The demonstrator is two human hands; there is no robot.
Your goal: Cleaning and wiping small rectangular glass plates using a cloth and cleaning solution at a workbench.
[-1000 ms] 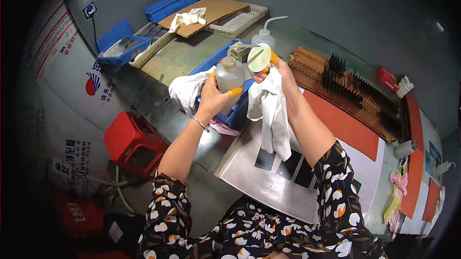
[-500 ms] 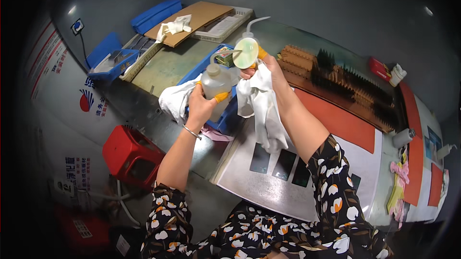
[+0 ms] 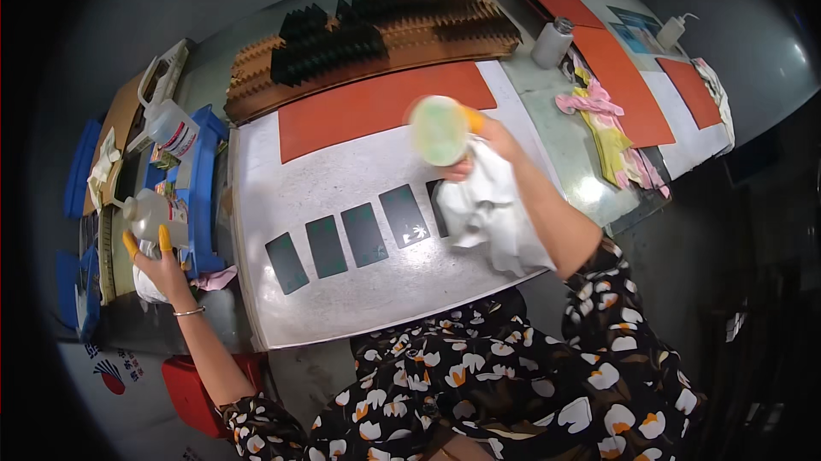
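Observation:
At the far left, my left hand point(image 3: 158, 268), with yellow finger cots, has its fingers around a translucent squeeze bottle point(image 3: 162, 211) beside a blue bin point(image 3: 202, 213). A second squeeze bottle point(image 3: 174, 129) with a bent spout stands by the bin's far end. Above the table my right hand point(image 3: 481, 140), blurred, grips a pale green-and-white round thing point(image 3: 439, 132), perhaps a cup seen from its open end. A white cloth point(image 3: 487, 204) hangs from the same hand and partly covers one of several dark rectangular plates point(image 3: 365, 234) lying in a row on a white sheet point(image 3: 282, 196).
Beyond the plates lies an orange mat point(image 3: 359, 123), then a brown rack point(image 3: 256, 89) with dark toothed rows. Rightward are a grey bottle point(image 3: 552, 44), pink and yellow cloths point(image 3: 611, 127) and another orange mat point(image 3: 629, 89). A red stool point(image 3: 192, 388) stands below the table's left edge.
My view has swung right. The bottle has parted from the round thing: my left hand has carried it left to the bin, and my right hand has moved over the plates with cloth and round thing.

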